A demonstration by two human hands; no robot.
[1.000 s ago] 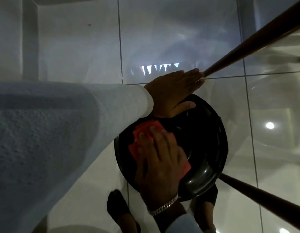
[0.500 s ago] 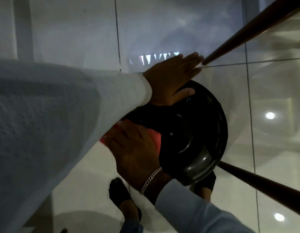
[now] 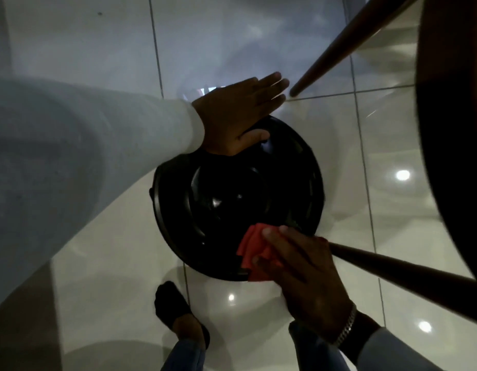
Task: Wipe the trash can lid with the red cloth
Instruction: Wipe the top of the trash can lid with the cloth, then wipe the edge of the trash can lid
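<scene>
A round, glossy black trash can lid [image 3: 232, 199] fills the middle of the head view, seen from straight above. My left hand [image 3: 237, 116] lies flat on its far rim, fingers stretched out past the edge, thumb on the lid. A folded red cloth [image 3: 252, 243] rests on the near right rim. My right hand [image 3: 299, 269] presses down on the cloth with its fingers, covering most of it. A metal bracelet circles that wrist.
Shiny white floor tiles [image 3: 258, 36] surround the can. Two brown wooden legs slant in from the right, one far [image 3: 347, 44], one near [image 3: 408, 277], under a dark tabletop edge [image 3: 456, 129]. My foot in a black shoe [image 3: 175, 309] stands just in front of the can.
My right hand has slid the red cloth from the lid's near left side round to its near right rim. My left hand stays on the far rim.
</scene>
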